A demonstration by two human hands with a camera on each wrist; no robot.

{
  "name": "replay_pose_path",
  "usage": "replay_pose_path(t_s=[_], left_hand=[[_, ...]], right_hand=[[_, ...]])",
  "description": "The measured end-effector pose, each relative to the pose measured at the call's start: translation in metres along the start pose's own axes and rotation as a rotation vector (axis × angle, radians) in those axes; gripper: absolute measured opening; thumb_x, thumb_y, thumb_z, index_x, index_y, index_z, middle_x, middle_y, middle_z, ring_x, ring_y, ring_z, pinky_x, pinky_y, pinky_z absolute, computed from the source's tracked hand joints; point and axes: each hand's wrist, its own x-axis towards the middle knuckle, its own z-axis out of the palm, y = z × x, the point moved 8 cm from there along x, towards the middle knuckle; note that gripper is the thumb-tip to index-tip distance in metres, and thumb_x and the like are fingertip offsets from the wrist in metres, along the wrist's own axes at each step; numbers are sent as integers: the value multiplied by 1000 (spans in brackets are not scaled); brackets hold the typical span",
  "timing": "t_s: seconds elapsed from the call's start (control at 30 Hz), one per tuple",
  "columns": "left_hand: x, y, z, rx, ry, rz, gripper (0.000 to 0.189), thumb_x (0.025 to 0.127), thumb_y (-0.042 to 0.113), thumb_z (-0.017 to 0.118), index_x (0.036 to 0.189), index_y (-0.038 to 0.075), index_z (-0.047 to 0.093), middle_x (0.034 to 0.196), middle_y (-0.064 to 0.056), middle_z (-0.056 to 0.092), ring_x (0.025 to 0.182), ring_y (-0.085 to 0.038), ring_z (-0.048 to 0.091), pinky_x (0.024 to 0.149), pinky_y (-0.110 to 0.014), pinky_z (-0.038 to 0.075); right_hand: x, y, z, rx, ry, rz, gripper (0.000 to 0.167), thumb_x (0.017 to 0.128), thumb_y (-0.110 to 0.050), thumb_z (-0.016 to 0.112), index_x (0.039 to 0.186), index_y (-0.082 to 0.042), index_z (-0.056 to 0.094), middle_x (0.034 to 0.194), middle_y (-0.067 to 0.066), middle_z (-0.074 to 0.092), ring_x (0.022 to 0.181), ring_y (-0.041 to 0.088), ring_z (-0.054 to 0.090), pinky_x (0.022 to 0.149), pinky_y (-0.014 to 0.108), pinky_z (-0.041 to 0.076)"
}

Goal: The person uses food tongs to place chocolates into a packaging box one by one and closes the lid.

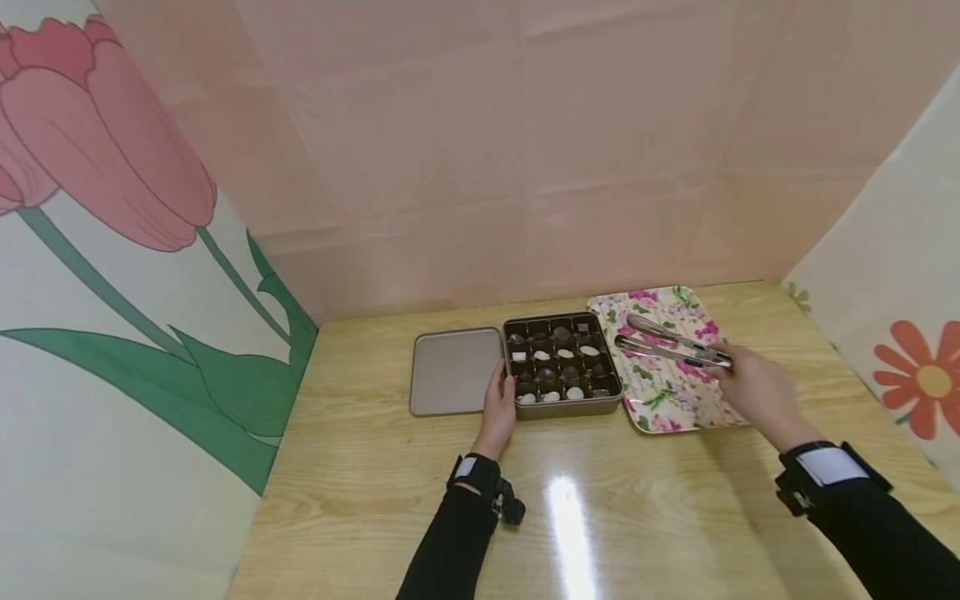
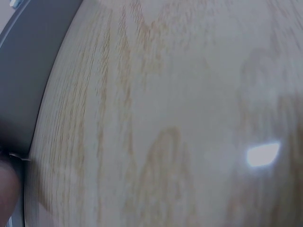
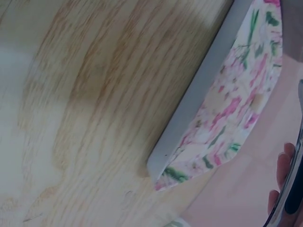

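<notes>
A dark metal tin (image 1: 567, 408) holds chocolates (image 1: 547, 375), some dark and some white, in a divided black insert. My left hand (image 1: 497, 417) touches the tin's left side near the front corner, its fingers pointing away from me. In the left wrist view, the tin's grey wall (image 2: 31, 71) and part of a finger (image 2: 7, 191) show at the left edge. My right hand (image 1: 761, 393) grips metal tongs (image 1: 675, 340) by their joined end. Their arms are spread over a floral tray (image 1: 667, 404), with nothing visible between the tips. In the right wrist view, fingers (image 3: 282, 172) wrap the tongs' handle.
A flat greyish lid (image 1: 453, 375) lies left of the tin. The tray stands close against the tin's right side. A pink backdrop (image 1: 480, 167) rises behind the wooden table (image 1: 360, 500), and printed flower panels stand at both sides.
</notes>
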Motion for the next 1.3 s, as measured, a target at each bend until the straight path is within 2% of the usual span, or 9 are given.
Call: replay_pose_path(t_s=[0.23,0.43,0.53,0.63,0.87,1.1,1.3], left_hand=[[1,-1,1,1,-5,1,51,110,25,36,159,15,24,162,-11,23,146,-31,26,117,-48,25],[2,-2,-1,2,5,-3,51,110,26,37,159,15,25,161,-12,24,145,-31,27,117,-48,26],[2,-3,-1,3,7,-1,51,110,27,36,158,15,26,161,-12,24,145,-31,27,117,-48,26],[3,-4,-1,9,4,5,51,110,27,36,158,14,26,161,-13,25,145,-31,27,117,-48,26],[3,-3,0,-1,8,16,51,110,26,37,158,11,26,160,-13,26,145,-31,28,117,-47,26],[3,-2,0,6,11,9,51,110,26,37,158,13,26,161,-13,25,145,-30,28,117,-46,26],[2,-3,0,6,10,7,51,110,26,37,158,13,26,161,-12,26,145,-29,28,117,-45,26]], right_hand=[[8,24,7,1,-15,100,52,95,-25,69,133,6,55,86,26,63,51,22,44,40,33,26],[19,38,17,-3,-25,146,54,92,-30,72,128,7,57,103,34,64,63,31,59,41,34,35],[24,42,22,-11,-23,164,50,92,-27,71,125,7,58,102,33,65,67,34,62,41,35,37],[28,46,27,-15,-35,198,48,92,-26,70,125,7,58,99,31,65,67,34,62,42,38,38],[31,48,32,-27,-53,237,50,94,-30,67,127,6,57,106,34,63,82,46,63,49,48,42],[32,49,34,-50,-56,260,46,96,-28,65,127,6,57,100,32,65,71,38,61,48,45,40],[33,46,32,-75,-30,278,41,95,-24,66,125,4,59,98,32,65,66,38,59,45,45,37]])
